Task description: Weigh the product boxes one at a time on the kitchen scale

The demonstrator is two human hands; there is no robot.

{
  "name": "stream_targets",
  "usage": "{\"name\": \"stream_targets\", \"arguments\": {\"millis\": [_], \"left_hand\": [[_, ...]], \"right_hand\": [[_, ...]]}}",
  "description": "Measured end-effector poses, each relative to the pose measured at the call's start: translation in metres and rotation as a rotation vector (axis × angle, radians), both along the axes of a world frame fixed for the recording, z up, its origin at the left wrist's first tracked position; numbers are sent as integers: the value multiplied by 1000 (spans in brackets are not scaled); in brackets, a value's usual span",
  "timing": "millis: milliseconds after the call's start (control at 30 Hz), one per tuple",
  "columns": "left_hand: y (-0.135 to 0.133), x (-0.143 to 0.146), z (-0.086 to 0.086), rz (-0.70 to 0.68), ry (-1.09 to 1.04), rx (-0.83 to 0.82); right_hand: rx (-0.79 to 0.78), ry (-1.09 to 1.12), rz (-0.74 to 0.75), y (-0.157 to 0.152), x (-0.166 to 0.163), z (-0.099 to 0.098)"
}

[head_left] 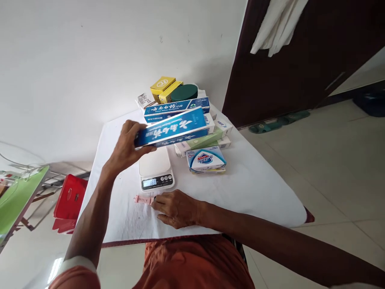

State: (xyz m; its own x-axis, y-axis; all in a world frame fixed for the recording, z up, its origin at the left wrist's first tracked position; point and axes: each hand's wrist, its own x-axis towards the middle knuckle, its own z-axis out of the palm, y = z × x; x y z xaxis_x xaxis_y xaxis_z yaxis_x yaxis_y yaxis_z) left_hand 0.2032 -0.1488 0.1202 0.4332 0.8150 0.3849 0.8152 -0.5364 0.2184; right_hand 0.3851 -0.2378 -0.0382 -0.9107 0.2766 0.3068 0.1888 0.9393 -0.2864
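Note:
My left hand (128, 145) grips one end of a blue toothpaste box (177, 129), held in the air above the back of a white digital kitchen scale (155, 162). The scale's display is lit and seems to read 363. Near the table's front edge, my right hand (177, 208) has its fingers closed on a pink-strapped wristwatch (144, 199); the strap lies flat on the cloth and the fingers cover the other end. Behind the held box lies another blue toothpaste box (177, 107). A Safeguard soap box (206, 158) sits right of the scale on another box.
Farther back are pale green boxes (207, 138), yellow boxes (164, 86), a dark green lid (184, 92) and a "Super Meal" packet (146, 100). A white cloth (255, 188) covers the table, against a wall. Red stools (69, 198) and a green table (24, 200) stand left.

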Motion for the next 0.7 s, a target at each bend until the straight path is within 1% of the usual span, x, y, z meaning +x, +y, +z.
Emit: {"name": "stream_targets", "arguments": {"millis": [67,133,200,267,400,500,600,700], "left_hand": [[-19,-25,3,47,-12,-47],[-33,-49,1,79,-12,-97],[-43,-69,-8,93,-4,-153],[-48,-81,-21,99,14,-207],[-48,-84,-46,126,61,-248],[-41,-78,-59,137,82,-283],[-33,-75,-66,136,87,-326],[-33,-76,-65,146,105,-346]], "right_hand": [[13,28,-5,0,0,-2],[26,65,-10,0,-1,-4],[44,103,-21,0,-1,-8],[58,151,-42,1,0,-11],[28,271,-81,3,3,-12],[-14,334,-98,5,5,-10],[-12,370,-107,6,5,-8],[29,384,-106,5,4,-8]]}}
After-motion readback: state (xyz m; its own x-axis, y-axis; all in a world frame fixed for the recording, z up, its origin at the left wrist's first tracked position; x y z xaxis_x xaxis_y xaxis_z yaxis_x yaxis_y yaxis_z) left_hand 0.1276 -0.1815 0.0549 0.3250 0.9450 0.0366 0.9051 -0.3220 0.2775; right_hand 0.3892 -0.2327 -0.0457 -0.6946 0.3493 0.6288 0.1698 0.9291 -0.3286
